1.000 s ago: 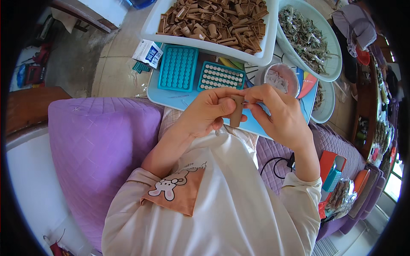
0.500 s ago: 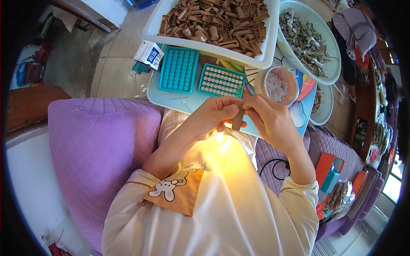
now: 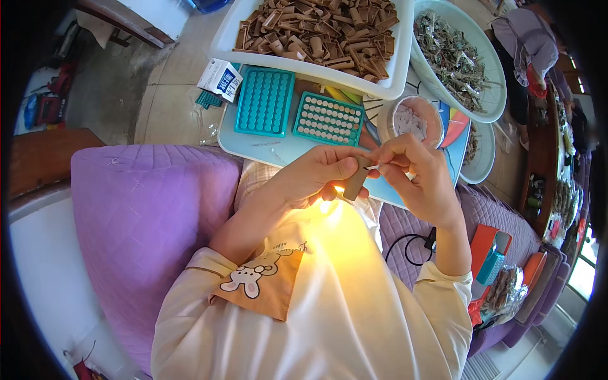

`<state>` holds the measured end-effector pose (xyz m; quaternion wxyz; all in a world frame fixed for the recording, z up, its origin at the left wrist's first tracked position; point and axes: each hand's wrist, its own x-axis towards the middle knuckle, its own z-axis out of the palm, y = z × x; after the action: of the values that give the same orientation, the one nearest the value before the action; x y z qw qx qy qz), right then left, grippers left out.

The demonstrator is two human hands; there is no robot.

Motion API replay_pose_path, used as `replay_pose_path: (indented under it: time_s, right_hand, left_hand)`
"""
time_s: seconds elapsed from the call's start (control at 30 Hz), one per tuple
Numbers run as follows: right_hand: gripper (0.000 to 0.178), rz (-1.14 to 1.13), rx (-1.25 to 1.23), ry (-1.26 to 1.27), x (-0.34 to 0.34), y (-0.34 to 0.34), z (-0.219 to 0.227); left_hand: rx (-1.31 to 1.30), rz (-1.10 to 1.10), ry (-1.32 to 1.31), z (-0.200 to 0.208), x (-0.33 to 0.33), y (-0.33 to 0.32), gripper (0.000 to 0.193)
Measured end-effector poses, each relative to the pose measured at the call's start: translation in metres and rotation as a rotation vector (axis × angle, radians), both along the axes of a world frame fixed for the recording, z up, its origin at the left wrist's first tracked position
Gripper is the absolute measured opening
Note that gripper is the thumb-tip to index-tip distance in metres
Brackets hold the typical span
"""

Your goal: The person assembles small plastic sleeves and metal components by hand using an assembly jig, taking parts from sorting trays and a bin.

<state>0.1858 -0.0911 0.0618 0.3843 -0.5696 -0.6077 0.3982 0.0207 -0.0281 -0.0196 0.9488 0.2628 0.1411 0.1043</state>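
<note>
My left hand [image 3: 316,177] pinches a small brown paper tube [image 3: 356,180], held nearly upright over my lap. My right hand [image 3: 415,174] meets it at the tube's top end, fingertips pressed on a small pale piece there. Both hands hover at the near edge of a light blue tray [image 3: 278,149]. On the tray lie a teal mould with empty holes [image 3: 264,101], a second teal mould with pale filled holes [image 3: 328,118] and a round cup of white bits [image 3: 415,120].
A white tub of brown tubes [image 3: 316,31] and a white oval dish of dried herbs [image 3: 456,57] stand beyond the tray. A purple quilted cushion [image 3: 145,209] lies at my left. A small printed box [image 3: 220,79] rests by the tray. Orange and teal items [image 3: 491,253] sit at my right.
Both hands have shifted slightly toward me with the tube. A bright yellow glow now lies over my chest below the hands.
</note>
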Motion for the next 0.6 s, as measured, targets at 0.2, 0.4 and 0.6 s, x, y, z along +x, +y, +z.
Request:
replay_pose_path:
  time_s: [0.2, 0.4, 0.6]
  right_hand:
    - [0.013, 0.028, 0.014, -0.063, -0.001, 0.002, 0.011]
    - [0.012, 0.029, 0.057, -0.148, -0.007, 0.000, 0.017]
    - [0.015, 0.066, 0.201, -0.346, -0.017, -0.007, 0.022]
  left_hand:
    - [-0.016, -0.049, -0.025, 0.009, -0.003, 0.003, 0.047]
    - [0.013, -0.022, -0.050, 0.011, -0.004, 0.001, 0.048]
    - [0.026, 0.015, -0.029, 0.015, -0.005, -0.002, 0.042]
